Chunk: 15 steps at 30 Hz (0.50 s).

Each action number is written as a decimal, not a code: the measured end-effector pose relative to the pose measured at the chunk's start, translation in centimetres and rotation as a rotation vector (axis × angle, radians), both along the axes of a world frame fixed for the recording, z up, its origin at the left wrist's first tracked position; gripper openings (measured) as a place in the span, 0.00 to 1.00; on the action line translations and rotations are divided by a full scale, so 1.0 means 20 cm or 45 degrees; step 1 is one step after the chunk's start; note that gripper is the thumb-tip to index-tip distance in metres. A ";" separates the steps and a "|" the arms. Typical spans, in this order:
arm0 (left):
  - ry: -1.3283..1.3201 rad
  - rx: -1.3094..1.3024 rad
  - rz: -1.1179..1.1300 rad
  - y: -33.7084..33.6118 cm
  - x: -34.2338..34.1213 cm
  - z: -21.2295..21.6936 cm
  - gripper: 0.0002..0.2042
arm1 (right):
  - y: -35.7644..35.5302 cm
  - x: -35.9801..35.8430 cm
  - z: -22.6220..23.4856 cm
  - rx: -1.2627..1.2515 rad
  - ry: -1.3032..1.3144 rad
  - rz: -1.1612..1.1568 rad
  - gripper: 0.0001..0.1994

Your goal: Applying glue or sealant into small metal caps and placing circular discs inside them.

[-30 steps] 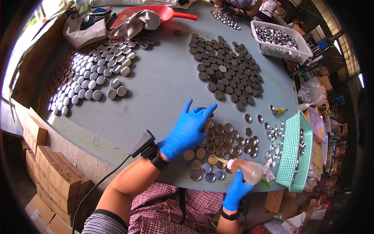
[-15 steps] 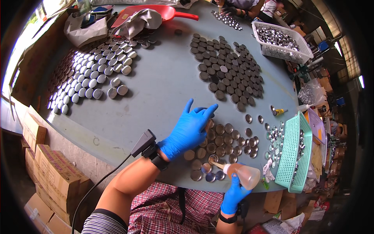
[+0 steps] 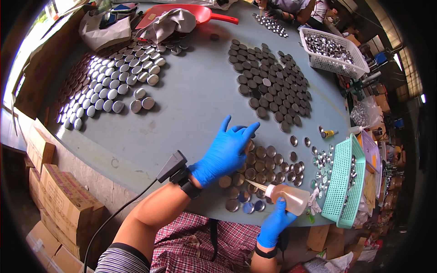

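Bottle [image 3: 296,200] holds amber liquid [image 3: 283,192] — right hand [image 3: 275,225] gripping it; left hand [image 3: 221,152] half-spread, can't tell if holding anything.

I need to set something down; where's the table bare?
Bare table lies between the silvery discs and dark discs, and toward the near edge left of the left hand. It's crowded near the right hand: metal cups, squeeze bottle, green basket.

The left hand [image 3: 222,154] partly hides metal cups [image 3: 260,152]; the lower edge crops the striped sleeve [image 3: 122,260].
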State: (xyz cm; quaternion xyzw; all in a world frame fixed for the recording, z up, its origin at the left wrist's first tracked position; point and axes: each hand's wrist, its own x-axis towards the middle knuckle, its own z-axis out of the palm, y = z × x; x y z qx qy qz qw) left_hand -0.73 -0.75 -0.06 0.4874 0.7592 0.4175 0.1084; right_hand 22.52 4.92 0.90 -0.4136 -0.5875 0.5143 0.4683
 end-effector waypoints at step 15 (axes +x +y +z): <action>0.001 0.027 0.019 0.00 -0.01 0.01 0.34 | -0.01 -0.03 -0.02 0.162 -0.166 0.208 0.23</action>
